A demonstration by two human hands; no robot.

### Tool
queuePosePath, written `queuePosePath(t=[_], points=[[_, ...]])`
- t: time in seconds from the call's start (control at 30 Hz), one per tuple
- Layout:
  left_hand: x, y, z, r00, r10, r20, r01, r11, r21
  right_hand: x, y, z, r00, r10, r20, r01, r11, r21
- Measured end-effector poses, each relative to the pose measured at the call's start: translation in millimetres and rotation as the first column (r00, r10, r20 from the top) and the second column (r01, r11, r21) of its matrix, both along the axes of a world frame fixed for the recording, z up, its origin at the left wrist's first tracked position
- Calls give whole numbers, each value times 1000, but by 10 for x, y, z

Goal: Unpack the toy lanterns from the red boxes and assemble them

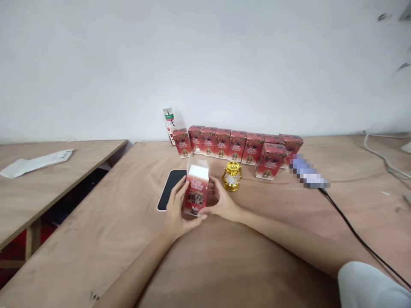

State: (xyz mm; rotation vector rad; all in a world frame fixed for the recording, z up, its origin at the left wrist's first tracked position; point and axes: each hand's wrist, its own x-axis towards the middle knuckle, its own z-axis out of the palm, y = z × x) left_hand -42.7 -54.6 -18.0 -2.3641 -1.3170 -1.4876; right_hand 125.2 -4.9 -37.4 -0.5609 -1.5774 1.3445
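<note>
Between my two hands is a red printed cardboard box, tilted, with its top flaps up and a white inside showing. My left hand grips its left side, the thumb along the lower front edge. My right hand closes around the right side, its thumb at the lower corner. Just beyond my right hand a small gold lantern with clear sides stands upright on the table. A dark-screened phone with a pale rim lies flat behind my left hand, partly covered by it.
Several similar red boxes stand in a row near the wall, with another box in front at right. A white-and-green package leans at the wall. A blurred-out device has a black cable. White packaging lies on the left table.
</note>
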Motion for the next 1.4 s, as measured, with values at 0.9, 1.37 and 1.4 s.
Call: queuePosePath(t=[0.9,1.37,1.4], points=[[172,395,-15,974,-188,124,210,958,-197,920,237,264,835,-544,79,513,823,245],[317,475,-92,962,-248,113,252,967,-22,572,70,1243,996,-77,50,81,994,-72],[307,484,-82,958,-267,101,270,963,-14,563,96,1249,991,-107,79,110,993,-40]])
